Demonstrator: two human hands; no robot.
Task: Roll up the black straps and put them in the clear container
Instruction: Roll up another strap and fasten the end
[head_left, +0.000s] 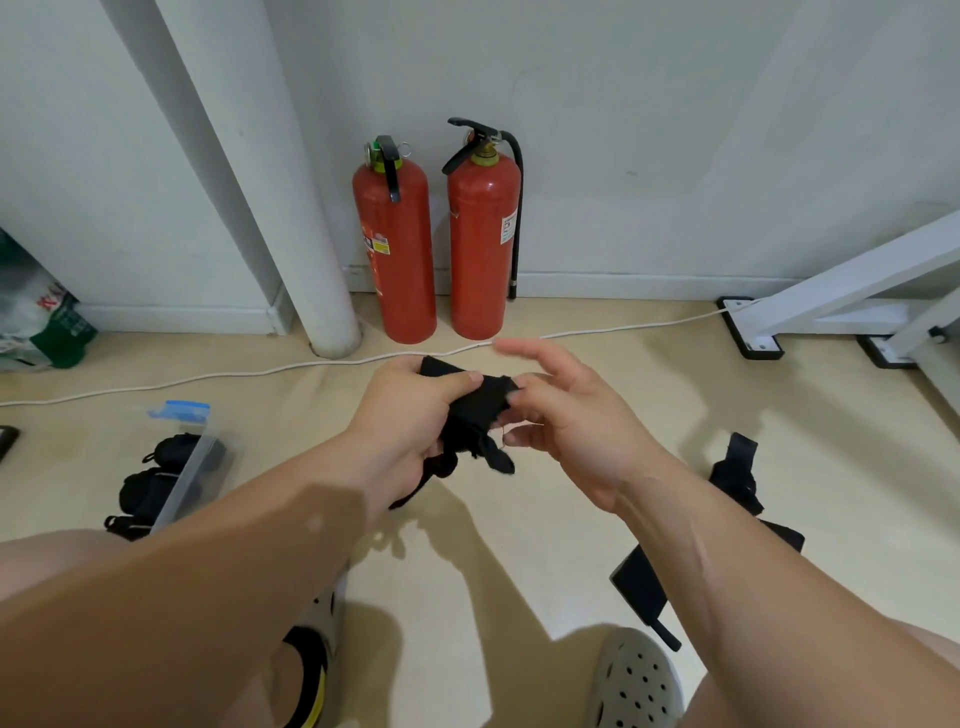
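Observation:
My left hand (410, 410) grips a black strap (475, 415) held in the air over the floor, thumb pressed on top of its bunched part. My right hand (566, 421) pinches the strap's right edge with thumb and a finger while the other fingers spread outward. A loose end of the strap dangles below both hands. The clear container (195, 462) with a blue clip stands at the left on the floor, holding rolled black straps (156, 483). More unrolled black straps (737, 483) lie on the floor at the right, partly hidden by my right forearm.
Two red fire extinguishers (436, 249) stand against the wall ahead, beside a white pipe (291, 218). A white cable (311, 366) runs across the beige floor. A white frame leg (831, 296) is at the right. My sandalled feet (634, 680) are at the bottom.

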